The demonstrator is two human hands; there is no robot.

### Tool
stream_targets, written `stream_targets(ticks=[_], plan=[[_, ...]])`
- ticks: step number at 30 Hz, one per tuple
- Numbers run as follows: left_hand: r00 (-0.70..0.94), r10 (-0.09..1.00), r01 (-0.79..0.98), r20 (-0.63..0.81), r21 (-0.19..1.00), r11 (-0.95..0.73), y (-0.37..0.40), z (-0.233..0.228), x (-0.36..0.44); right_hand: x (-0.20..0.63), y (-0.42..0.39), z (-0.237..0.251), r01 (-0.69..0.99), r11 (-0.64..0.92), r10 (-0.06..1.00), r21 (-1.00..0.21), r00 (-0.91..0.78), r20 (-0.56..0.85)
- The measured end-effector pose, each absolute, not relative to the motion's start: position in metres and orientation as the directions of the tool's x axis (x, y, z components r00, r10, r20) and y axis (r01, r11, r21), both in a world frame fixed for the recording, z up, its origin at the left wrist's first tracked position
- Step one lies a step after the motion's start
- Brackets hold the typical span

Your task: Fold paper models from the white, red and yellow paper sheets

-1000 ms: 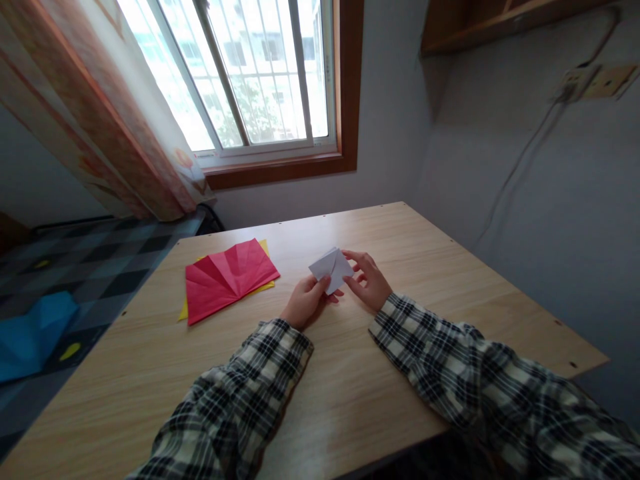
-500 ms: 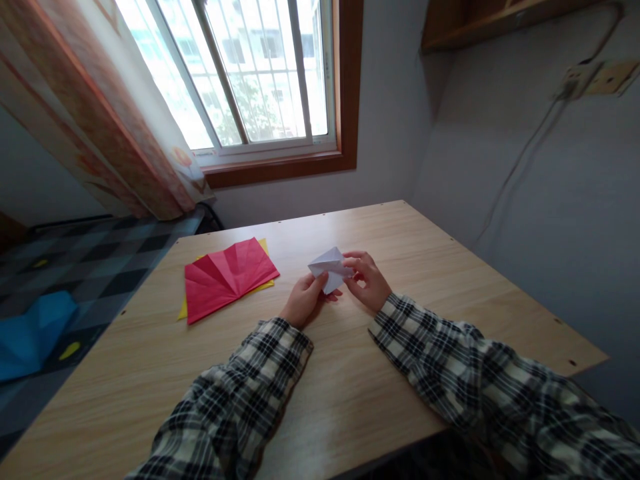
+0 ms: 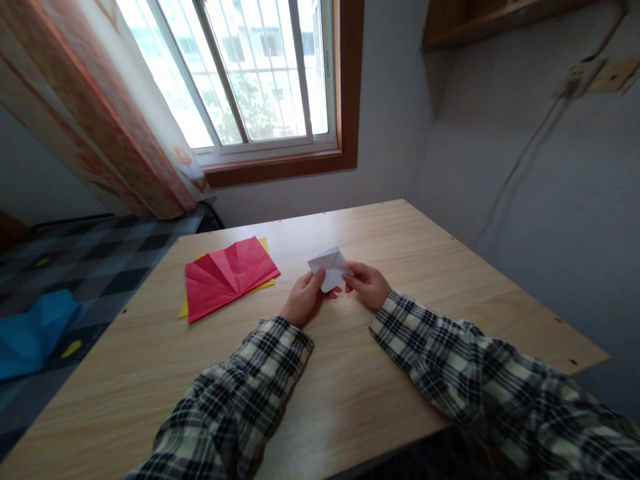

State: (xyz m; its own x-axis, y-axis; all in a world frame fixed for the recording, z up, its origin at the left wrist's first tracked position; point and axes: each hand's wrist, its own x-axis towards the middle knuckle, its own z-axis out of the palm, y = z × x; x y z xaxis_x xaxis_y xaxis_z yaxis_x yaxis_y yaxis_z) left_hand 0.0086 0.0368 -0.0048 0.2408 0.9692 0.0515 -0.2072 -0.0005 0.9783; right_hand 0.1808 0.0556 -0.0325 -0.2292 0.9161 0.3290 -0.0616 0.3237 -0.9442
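Observation:
A small piece of folded white paper (image 3: 331,265) is held up over the middle of the table, creases showing on its face. My left hand (image 3: 303,297) grips its left side, thumb on top and the other fingers mostly hidden beneath. At the right edge, my right hand (image 3: 369,284) pinches the paper between thumb and fingers. Both hands are closed on it, just above the wood.
Creased red paper (image 3: 227,277) lies over yellow paper (image 3: 265,287) on the left of the wooden table (image 3: 320,400). Blue paper (image 3: 37,333) rests on the checked cloth (image 3: 125,247) at left. A window (image 3: 260,73) and a wall stand behind.
The right fingers have drawn in to pinch the right edge of the white paper, and its right side now looks flatter and wider. My left hand stays nearly still.

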Motion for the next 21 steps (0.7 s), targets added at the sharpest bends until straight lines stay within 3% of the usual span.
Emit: stream_targets(ticks=[9, 21], plan=[[0.242, 0.97, -0.243, 0.018, 0.969, 0.042, 0.039, -0.006, 0.009, 0.182, 0.048, -0.027, 0.133, 0.484, 0.869, -0.865, -0.191, 0.457], [0.253, 0.966, -0.083, 0.05, 0.996, -0.029, 0.033, 0.008, 0.008, 0.186, 0.043, -0.018, 0.231, 0.669, 0.737, -0.707, -0.335, 0.588]])
